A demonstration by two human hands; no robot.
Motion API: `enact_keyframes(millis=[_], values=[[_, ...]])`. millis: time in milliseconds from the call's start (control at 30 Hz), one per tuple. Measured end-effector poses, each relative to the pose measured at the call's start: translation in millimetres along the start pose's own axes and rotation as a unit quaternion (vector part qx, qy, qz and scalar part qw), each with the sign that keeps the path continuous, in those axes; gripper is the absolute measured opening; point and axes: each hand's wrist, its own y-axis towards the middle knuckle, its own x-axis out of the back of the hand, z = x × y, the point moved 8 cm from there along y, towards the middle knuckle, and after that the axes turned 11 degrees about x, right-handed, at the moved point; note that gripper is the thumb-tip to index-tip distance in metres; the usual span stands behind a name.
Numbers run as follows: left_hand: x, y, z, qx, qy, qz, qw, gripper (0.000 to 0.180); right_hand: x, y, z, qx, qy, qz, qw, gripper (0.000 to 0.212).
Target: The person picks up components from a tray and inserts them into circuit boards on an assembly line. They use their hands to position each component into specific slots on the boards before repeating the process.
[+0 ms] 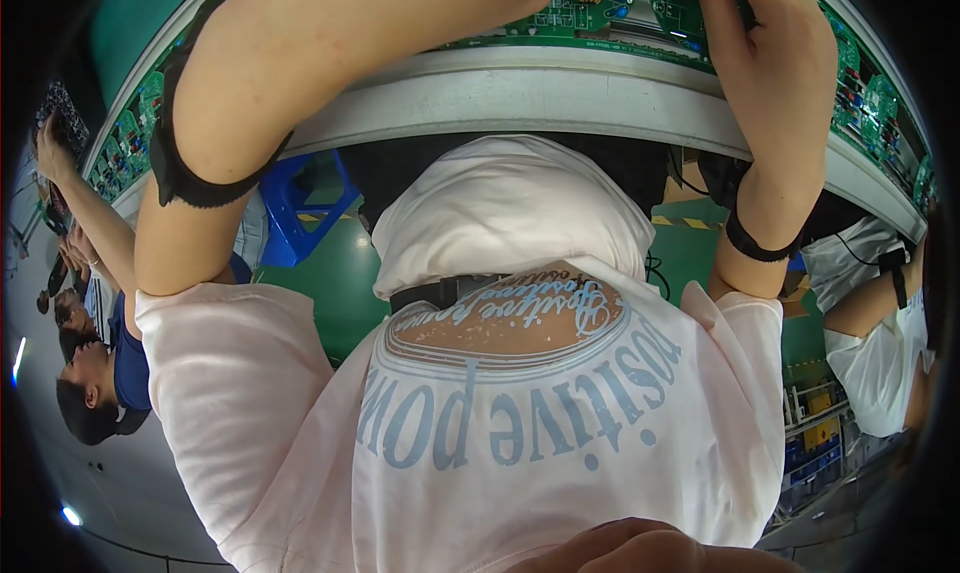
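A green circuit board point(565, 25) lies at the top edge of the view, with blue round parts, a banded resistor and a silvery metal piece on it. My right hand point(775, 23) is over the board's right side. Its fingers run past the upper edge of the picture, so what they hold, if anything, is hidden. My left forearm point(330, 43) stretches across from the left toward the board, and the left hand lies beyond the frame. Black bands circle both my arms near the elbows.
A pale rail point(500, 93) edges the bench in front of me. More green boards line it at the right point(875, 103) and left point(130, 138). A blue stool point(305, 213) stands beneath. Co-workers sit on either side, one in dark blue point(130, 373), one in white point(870, 363).
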Motion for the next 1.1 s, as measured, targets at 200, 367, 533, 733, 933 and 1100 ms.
enact_keyframes(millis=[200,367,533,733,933,1100], values=[[6,-7,-4,-0.016,0.015,-0.002,1.000,0.005,-2,1,2,0.009,-0.007,-0.001,1.000,0.014],[36,-29,18,0.070,-0.344,-0.121,0.928,0.003,-2,-37,-32,-0.015,-0.059,0.035,0.998,0.020],[35,-106,38,0.204,-0.074,-0.152,0.964,0.019,10,-36,-34,0.030,-0.072,0.053,0.996,0.021],[23,-193,46,0.305,0.023,-0.209,0.929,0.050,28,-46,-63,-0.013,-0.132,0.146,0.980,0.018],[7,-191,49,0.354,0.012,-0.155,0.922,0.065,34,-17,-54,-0.052,-0.096,0.158,0.981,0.017],[-2,-172,48,0.334,-0.017,-0.153,0.930,0.068,32,39,-42,0.046,0.005,0.140,0.989,0.019]])
